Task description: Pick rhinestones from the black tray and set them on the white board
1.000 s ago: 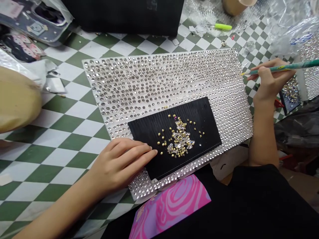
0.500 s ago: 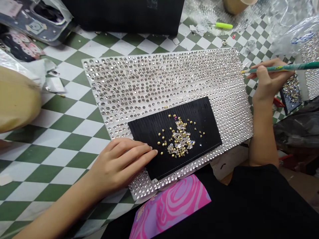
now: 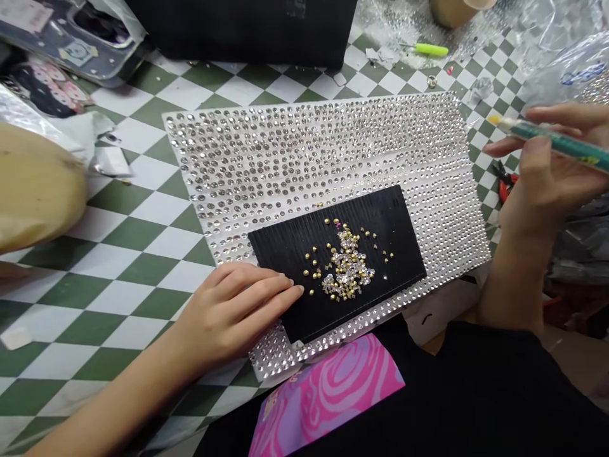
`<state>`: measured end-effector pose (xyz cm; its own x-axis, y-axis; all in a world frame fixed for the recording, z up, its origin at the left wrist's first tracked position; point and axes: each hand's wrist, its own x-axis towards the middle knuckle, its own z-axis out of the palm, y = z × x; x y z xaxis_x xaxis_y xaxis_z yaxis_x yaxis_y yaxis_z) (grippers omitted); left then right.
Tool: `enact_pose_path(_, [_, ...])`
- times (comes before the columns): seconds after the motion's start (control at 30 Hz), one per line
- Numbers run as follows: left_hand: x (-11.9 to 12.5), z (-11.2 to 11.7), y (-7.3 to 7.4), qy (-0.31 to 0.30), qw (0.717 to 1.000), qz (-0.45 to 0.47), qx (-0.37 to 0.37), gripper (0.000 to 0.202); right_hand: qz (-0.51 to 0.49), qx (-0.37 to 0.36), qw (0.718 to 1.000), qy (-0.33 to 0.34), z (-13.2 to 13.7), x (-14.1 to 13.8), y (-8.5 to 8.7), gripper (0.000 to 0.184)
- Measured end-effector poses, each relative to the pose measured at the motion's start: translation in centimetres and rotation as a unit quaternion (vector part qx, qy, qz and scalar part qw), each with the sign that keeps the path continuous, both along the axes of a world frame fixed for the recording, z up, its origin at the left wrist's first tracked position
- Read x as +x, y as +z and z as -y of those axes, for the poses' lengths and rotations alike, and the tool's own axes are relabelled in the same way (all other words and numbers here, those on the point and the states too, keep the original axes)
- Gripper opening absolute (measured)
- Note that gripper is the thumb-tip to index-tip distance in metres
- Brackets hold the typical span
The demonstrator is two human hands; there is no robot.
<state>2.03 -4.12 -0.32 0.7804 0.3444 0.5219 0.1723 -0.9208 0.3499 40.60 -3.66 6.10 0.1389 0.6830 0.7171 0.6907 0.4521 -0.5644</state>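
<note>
My right hand (image 3: 547,178) is closed round a green pencil-like stick (image 3: 533,131) with a yellowish tip, held right of the rhinestone sheet (image 3: 447,209). Rows of clear round stones cover that white sheet on the table. On top of it rests a flat black ribbed tray (image 3: 397,222), slightly tilted in view. A loose pile of gold-backed rhinestones (image 3: 349,266) lies in the tray's middle, with a few scattered around. My left hand (image 3: 233,311) lies with fingers stretched flat on the tray's left edge; its thumb is hidden.
A black box (image 3: 247,32) stands behind the sheet. A lime-handled tool (image 3: 431,49) lies at the back, near a brown cup (image 3: 454,11). Red-handled pliers (image 3: 507,184) sit beside my right wrist. A yellowish rounded object (image 3: 38,190) and a phone case (image 3: 80,47) are at left.
My right hand has moved right with the green stick, from the sheet's right edge out beyond it. My left hand stays on the black tray.
</note>
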Motion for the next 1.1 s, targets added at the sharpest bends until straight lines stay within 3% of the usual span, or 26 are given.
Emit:
enact_pose_path(0.1, [0.0,0.0,0.0,0.000,1.000,0.002,0.001,0.020,-0.019,-0.009,0.999,0.032,1.0,-2.7,0.2,0.024])
enact_pose_path(0.27, [0.1,0.0,0.1,0.002,1.000,-0.004,0.003,0.019,-0.086,-0.029,0.995,0.052,2.1,-5.3,-0.4,0.015])
enact_pose_path(0.4, [0.2,-0.1,0.4,0.001,1.000,-0.006,0.006,0.019,-0.093,-0.105,0.987,0.078,3.2,-7.0,-0.9,0.012])
enact_pose_path(0.53, [0.2,-0.2,0.6,0.000,1.000,-0.010,0.006,0.019,-0.081,-0.196,0.969,0.128,4.0,-8.3,-1.4,0.040])
enact_pose_path(0.67, [0.2,-0.1,0.6,0.005,1.000,-0.008,0.003,0.020,-0.015,-0.245,0.961,0.127,4.3,-8.6,-1.6,0.030])
enact_pose_path(0.83, [0.3,-0.1,0.7,0.018,1.000,-0.011,0.012,0.020,0.022,-0.222,0.962,0.156,4.0,-8.3,-2.1,0.024])
enact_pose_path(1.1, [0.5,-0.3,1.0,0.011,1.000,-0.010,0.012,0.020,-0.018,-0.214,0.963,0.166,3.7,-8.3,-2.9,0.023])
